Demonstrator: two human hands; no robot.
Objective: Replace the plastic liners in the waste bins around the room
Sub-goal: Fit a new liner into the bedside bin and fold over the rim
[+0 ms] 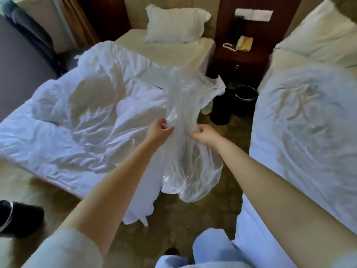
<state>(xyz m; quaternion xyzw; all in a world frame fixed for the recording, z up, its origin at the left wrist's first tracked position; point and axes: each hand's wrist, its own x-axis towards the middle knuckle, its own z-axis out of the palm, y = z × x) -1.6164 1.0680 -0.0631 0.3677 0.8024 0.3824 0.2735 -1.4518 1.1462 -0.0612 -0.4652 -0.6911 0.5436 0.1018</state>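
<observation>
1. The left hand (158, 130) and the right hand (205, 134) pinch a clear plastic bag (185, 120) between their fingers.
2. Most of the bag hangs below the fingers.
3. A black bin (245, 97) stands on the floor, far past the fingers, between two beds.

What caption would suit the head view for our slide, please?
Left hand and right hand pinch a clear liner beside an unmade bed, black bin beyond.
</observation>
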